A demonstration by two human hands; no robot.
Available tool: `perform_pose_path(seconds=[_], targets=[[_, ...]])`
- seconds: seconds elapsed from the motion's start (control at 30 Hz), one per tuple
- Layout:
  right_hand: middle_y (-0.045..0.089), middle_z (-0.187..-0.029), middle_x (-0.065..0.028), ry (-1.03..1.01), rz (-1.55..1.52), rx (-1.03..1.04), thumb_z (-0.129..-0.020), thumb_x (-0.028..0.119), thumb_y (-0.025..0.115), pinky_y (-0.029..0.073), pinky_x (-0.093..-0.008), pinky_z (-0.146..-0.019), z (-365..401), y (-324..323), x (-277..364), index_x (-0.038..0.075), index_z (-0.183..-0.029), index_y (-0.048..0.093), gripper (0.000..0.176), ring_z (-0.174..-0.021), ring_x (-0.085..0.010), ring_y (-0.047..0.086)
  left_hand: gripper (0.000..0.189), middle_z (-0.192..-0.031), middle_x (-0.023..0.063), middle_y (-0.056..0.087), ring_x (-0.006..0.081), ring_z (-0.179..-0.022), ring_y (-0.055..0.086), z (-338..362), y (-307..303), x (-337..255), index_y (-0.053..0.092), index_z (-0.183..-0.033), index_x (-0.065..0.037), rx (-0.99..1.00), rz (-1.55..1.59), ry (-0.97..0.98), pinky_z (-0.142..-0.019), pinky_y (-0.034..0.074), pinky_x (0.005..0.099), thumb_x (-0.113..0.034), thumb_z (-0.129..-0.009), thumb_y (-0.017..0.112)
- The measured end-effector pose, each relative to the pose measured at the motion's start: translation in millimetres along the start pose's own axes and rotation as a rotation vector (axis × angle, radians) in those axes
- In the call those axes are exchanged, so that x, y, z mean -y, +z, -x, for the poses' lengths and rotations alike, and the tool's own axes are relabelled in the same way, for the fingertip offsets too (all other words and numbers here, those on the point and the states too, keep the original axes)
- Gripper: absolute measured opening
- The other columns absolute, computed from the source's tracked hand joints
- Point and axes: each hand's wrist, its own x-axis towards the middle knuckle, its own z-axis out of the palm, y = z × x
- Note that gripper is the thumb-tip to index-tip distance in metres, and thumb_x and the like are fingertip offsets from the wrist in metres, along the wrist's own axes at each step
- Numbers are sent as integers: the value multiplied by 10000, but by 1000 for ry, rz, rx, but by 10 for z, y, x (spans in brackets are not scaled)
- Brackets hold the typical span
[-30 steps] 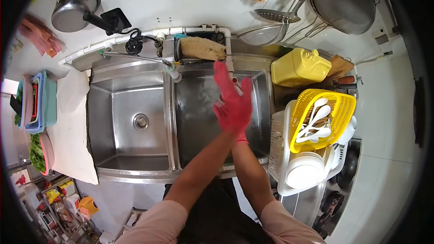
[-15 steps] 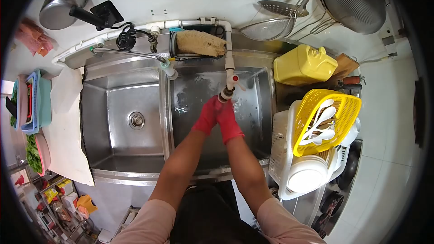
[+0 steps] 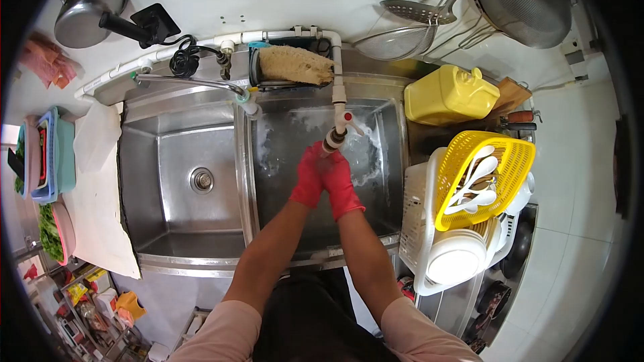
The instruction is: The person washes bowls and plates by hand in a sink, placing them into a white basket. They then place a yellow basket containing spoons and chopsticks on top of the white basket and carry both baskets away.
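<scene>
Both my hands wear red rubber gloves and meet under the white tap (image 3: 339,133) with the red-marked handle, over the right sink basin (image 3: 282,218). My left hand (image 3: 308,175) presses against my right hand (image 3: 341,184) just below the tap's nozzle. The fingers merge into one red shape, partly covered by the nozzle, so I cannot make out whether they are curled or hold anything. Shallow water with white foam (image 3: 369,175) lies on the basin floor around the gloves.
Left of the divider is another basin (image 3: 178,221) under a swivel faucet (image 3: 249,104). A loofah (image 3: 295,65) rests in a caddy behind. On the right stand a yellow jug (image 3: 446,97), a yellow basket (image 3: 516,161) of spoons and a white rack (image 3: 414,221) with plates. Strainers (image 3: 523,3) hang above.
Foam and ripples have spread wider across the right basin's floor. My gloved hands stay together under the tap, shifted only slightly. The view has moved a little.
</scene>
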Motion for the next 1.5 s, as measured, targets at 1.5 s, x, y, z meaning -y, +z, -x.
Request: perform_pose_path(seconds=[1.5], targets=[[689, -1180, -97, -350, 1329, 144, -955, 266, 585, 481, -398, -952, -192, -572, 285, 30, -1214, 598, 352, -1077, -275, 673, 504, -1252, 101, 622, 225, -1148, 592, -155, -87, 275, 532, -1335, -18, -268, -174, 45, -995, 462, 379, -428, -1055, 440]])
